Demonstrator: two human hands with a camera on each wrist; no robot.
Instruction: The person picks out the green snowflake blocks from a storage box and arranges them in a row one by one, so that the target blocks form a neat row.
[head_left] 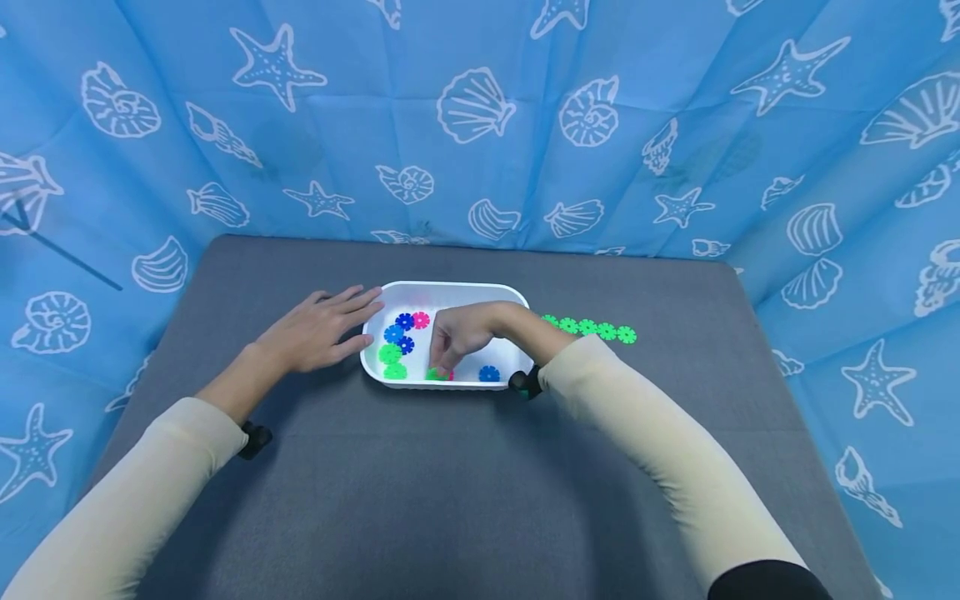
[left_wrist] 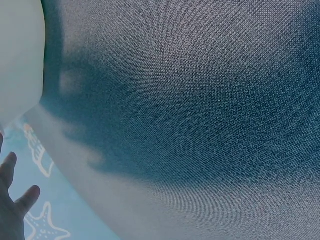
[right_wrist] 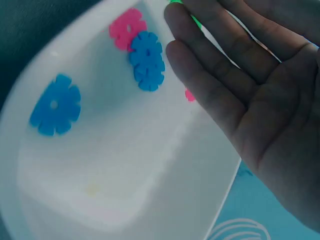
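A white tray (head_left: 450, 289) holds flower-shaped plastic snowflake discs in pink, blue and green. My right hand (head_left: 465, 329) reaches down into it, fingertips together at a green snowflake disc (head_left: 433, 374) by the near wall, which they seem to pinch; the thumb is hidden in the right wrist view. A pink disc shows partly beside those fingertips. My left hand (head_left: 318, 332) has its fingers spread, tips resting on the tray's left rim. Blue discs (head_left: 406, 344) and green discs (head_left: 390, 353) lie at the tray's left end; a blue disc (head_left: 489, 373) sits at the right.
Right of the tray, a row of green discs (head_left: 587, 327) lies on the grey tabletop (head_left: 450, 483), partly behind my right forearm. A blue curtain (head_left: 480, 167) with white shells and starfish hangs behind and at the sides.
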